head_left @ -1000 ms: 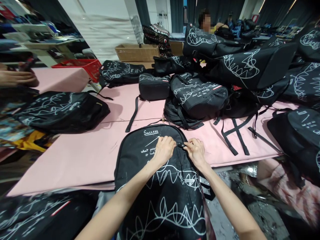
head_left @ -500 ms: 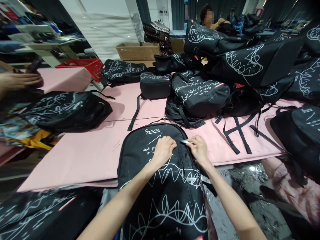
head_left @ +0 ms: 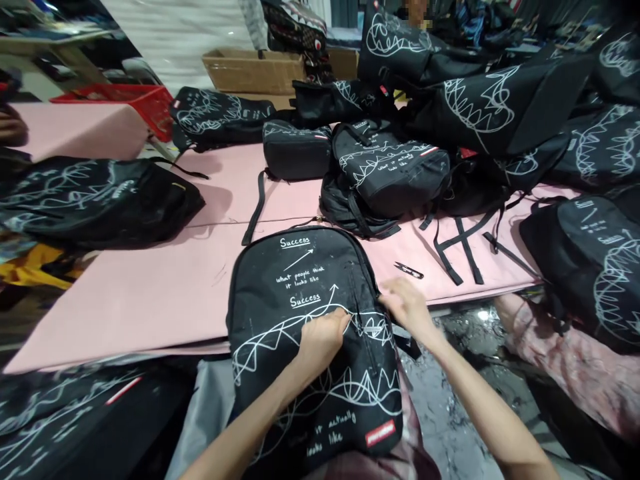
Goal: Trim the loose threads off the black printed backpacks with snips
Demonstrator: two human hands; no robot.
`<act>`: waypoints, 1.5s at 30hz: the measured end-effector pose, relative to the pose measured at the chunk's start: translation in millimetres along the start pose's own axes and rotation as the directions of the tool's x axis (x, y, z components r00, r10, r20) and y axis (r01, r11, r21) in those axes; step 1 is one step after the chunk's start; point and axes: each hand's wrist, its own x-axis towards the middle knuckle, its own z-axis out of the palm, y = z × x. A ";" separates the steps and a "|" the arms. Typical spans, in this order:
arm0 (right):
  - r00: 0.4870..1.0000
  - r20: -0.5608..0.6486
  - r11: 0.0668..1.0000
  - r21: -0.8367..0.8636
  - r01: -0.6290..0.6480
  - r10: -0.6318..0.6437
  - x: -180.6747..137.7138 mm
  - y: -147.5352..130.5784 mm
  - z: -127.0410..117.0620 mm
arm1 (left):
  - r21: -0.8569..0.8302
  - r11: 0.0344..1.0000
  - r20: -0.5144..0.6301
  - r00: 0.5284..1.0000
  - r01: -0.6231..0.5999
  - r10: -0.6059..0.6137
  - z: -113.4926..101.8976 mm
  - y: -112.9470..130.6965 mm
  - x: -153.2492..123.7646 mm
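Closest in, one black backpack (head_left: 310, 333) printed with white scribbles and the word Success lies face up, its lower end hanging over the near edge of the pink desk (head_left: 150, 293). Two bare arms reach in. The left hand (head_left: 320, 340) lies palm-down on the backpack's middle, fingers curled and pressed together on the fabric. The right hand (head_left: 407, 307) sits at the backpack's right edge, fingers bent and loosely apart, gripping nothing I can make out. Just beyond the right hand, one small pair of snips (head_left: 407, 270) lies alone on the desk. Further off, at least eight more black backpacks (head_left: 395, 173) piled up, then one cardboard box (head_left: 250, 67) and one red basket (head_left: 145, 103).
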 end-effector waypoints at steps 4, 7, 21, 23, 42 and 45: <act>0.963 0.256 0.976 -0.176 0.132 -0.085 -23.4 -53.1 -8.7 | 0.007 1.000 0.034 0.999 0.025 -0.025 -0.8 0.9 2.1; 0.952 0.305 0.954 -0.280 0.109 -0.019 -37.4 -65.1 -1.1 | 0.007 1.000 0.013 1.000 0.016 -0.016 1.0 5.9 3.2; 0.924 0.373 0.938 -0.285 0.200 -0.084 -41.8 -65.2 -0.5 | -0.002 0.993 0.252 0.961 0.121 -0.117 -6.2 8.7 53.2; 0.876 0.455 0.953 -0.163 0.256 -0.158 -56.5 -69.0 -9.2 | -0.005 0.990 0.302 0.944 0.142 -0.134 -4.1 4.4 55.3; 0.826 0.511 0.964 -0.021 -0.263 0.237 -60.3 -89.9 10.7 | -0.034 0.994 0.281 0.956 0.099 -0.086 -2.2 27.9 -1.7; 0.832 0.510 0.942 0.113 -0.315 0.217 -64.0 -81.8 5.5 | -0.068 0.996 0.193 0.980 0.053 -0.039 -14.3 26.4 -21.8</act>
